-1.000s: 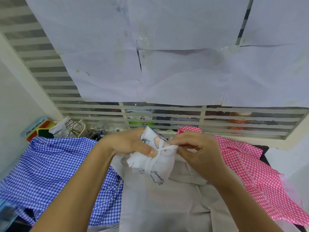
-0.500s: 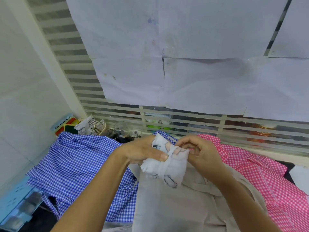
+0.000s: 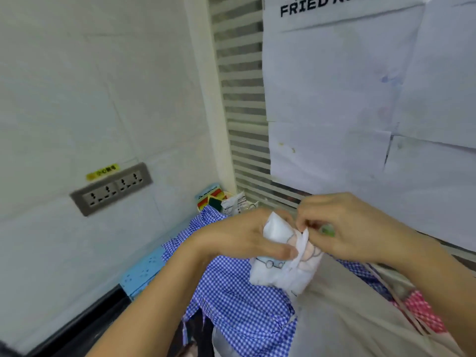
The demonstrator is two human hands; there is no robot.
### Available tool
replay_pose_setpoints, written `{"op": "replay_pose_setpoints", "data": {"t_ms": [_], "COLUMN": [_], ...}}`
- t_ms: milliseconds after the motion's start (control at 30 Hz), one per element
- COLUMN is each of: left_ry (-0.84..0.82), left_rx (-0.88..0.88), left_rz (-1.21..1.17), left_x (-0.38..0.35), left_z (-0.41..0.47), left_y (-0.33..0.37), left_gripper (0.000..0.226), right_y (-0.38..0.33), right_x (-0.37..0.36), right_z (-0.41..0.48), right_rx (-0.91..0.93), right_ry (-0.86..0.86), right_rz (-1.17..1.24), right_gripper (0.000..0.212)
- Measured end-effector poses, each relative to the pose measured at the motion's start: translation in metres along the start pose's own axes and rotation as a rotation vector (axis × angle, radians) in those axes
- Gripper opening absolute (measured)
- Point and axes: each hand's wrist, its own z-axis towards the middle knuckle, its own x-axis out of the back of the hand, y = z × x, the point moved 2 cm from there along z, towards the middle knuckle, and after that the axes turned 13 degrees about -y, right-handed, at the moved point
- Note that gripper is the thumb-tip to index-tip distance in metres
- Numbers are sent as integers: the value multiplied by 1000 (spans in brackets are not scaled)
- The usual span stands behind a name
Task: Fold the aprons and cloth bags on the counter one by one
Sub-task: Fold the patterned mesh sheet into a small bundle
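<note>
Two bare hands meet right of the frame's centre over one small white bundle (image 3: 279,270), a cloth bag folded tight, with a cartoon print showing on its face. The left hand (image 3: 239,240) grips the bundle from the left, its fingers curled behind and its thumb pressed flat on the front over a white strap (image 3: 304,240). The right hand (image 3: 360,233) has its fingers bent in at the bundle's top edge and pinches that one strap; motion blur hides exactly which fingertips hold it. The bundle is held up off the counter, above three other cloths:
- One blue checked apron (image 3: 239,307) lies crumpled below the left hand, at lower centre.
- One beige cloth (image 3: 360,320) lies spread under the right forearm, overlapping the blue one.
- One pink checked apron (image 3: 422,314) shows as a patch at the lower right, beside the beige cloth.

On the white wall at centre left sits one grey socket plate (image 3: 111,188) with four outlets in a row and one yellow label (image 3: 102,171) just above it. Several paper sheets (image 3: 329,86) cover a louvred window (image 3: 242,124) at upper right.
</note>
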Motion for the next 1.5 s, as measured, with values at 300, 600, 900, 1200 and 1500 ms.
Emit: {"op": "replay_pose_setpoints", "data": {"t_ms": [300, 600, 900, 1200, 1500], "left_ry": [552, 1184, 1433, 1406, 1504], "left_rx": [121, 275, 386, 353, 177], "left_rz": [147, 637, 1055, 1159, 831], "left_x": [89, 172, 240, 297, 372], "left_z": [-126, -227, -326, -379, -399], "left_y": [-21, -35, -12, 46, 78], "left_gripper": [16, 39, 35, 37, 38], "right_y": [-58, -139, -218, -270, -306], "right_x": [-2, 15, 57, 131, 176], "right_z": [154, 314, 415, 460, 521], "right_rx": [129, -13, 165, 233, 176], "right_ry": [223, 380, 293, 296, 536], "right_rz": [-63, 525, 902, 818, 794], "right_gripper": [16, 14, 10, 8, 17]}}
